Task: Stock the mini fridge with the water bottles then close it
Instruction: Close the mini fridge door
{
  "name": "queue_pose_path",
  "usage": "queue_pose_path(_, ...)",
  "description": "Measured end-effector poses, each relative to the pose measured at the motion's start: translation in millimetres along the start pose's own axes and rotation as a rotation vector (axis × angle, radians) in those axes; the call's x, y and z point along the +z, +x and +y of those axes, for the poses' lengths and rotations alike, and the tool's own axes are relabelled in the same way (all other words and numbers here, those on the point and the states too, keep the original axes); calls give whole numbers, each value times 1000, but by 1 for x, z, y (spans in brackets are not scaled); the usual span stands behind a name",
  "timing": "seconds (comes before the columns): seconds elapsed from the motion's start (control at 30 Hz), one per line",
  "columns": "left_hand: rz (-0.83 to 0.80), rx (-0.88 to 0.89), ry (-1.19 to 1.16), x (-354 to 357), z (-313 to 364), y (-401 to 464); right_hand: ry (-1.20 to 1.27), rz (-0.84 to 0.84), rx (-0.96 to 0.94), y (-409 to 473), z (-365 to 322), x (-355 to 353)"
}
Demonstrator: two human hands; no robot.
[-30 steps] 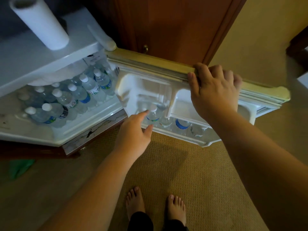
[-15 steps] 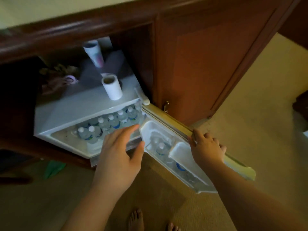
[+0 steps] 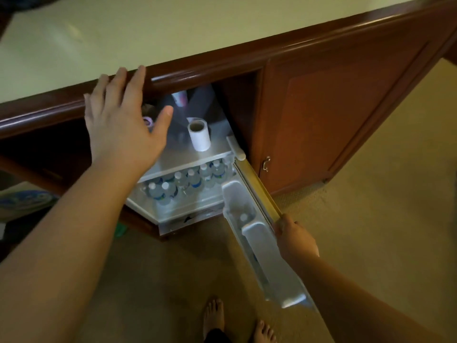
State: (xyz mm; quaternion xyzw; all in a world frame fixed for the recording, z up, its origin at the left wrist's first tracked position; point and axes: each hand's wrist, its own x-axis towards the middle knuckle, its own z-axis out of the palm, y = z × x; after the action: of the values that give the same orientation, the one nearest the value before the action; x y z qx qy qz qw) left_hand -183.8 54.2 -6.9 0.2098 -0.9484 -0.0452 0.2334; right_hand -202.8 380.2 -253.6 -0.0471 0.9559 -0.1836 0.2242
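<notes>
So over on the left, the left hand (image 3: 121,125) is up by the wooden edge of the table (image 3: 173,33), grip spread wide and empty. Just right of it sits the mini fridge (image 3: 183,157) in the cabinet nook, with a white paper roll (image 3: 199,134) standing on top. The water bottles (image 3: 188,180) are packed upright inside, caps showing. The fridge door (image 3: 257,233) hangs open, one more bottle in its shelf. Furthest right, the right hand (image 3: 294,237) has its grip wrapped around the door's top edge.
</notes>
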Motion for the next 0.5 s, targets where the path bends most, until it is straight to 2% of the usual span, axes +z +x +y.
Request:
queue_pose_path(0.07, -36, -4, 58, 5, -12, 1, 34, -22, -13, -5, -7, 3)
queue_pose_path(0.17, 3, 39, 107, 2, -31, 5, 83, -81, -18, -13, -18, 8)
queue_pose_path(0.3, 2, -86, 144, -6, -73, 25, 102, -101, -15, -23, -38, 20)
queue_pose_path(0.43, 52, 33, 183, -3, -98, 19, 208, -138, 43, -32, -62, 38)
queue_pose_path(0.5, 92, 36, 157, 1, -100, 19, 291, -163, 82, -34, -78, 48)
